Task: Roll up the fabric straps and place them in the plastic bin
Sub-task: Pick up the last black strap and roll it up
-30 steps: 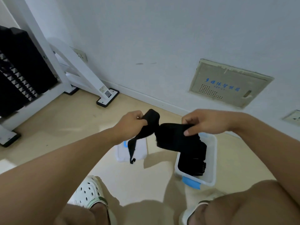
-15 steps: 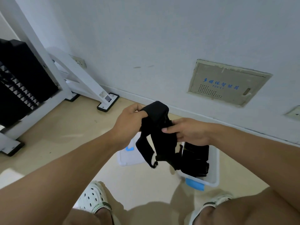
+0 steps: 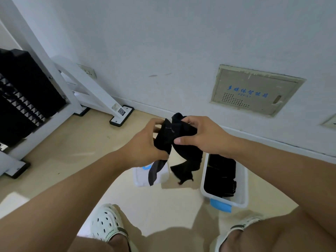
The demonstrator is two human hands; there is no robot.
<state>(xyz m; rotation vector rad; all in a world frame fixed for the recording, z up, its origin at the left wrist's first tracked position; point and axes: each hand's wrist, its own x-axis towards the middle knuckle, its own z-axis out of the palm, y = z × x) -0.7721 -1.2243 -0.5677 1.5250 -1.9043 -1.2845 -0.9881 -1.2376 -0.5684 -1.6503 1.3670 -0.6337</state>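
Black fabric strap [image 3: 174, 135], one of them, is bunched between two bare hands held out at about the middle of the view, above the beige floor [image 3: 72, 142]. One white plastic bin [image 3: 243, 188] with a blue latch stands on the floor just below and to the right of the hands, with more black straps [image 3: 221, 177] piled inside; how many I cannot count. One white lid [image 3: 143, 177] with a blue clip lies flat on the floor to the bin's left, apart from it. The left hand [image 3: 143, 144] reaches forward with its fingers curled round the strap's left side, thumb pressed onto the cloth. The right hand [image 3: 203, 135] comes in from the right, thumb and fingers pinching the strap's upper fold. Two loose ends hang below the grips, one over the lid, the other between lid and bin. Two white clogs [image 3: 106, 222] show at the lower edge. One white metal frame [image 3: 94, 91] stands at the left by the wall [image 3: 163, 42], which carries one beige panel [image 3: 254, 90]
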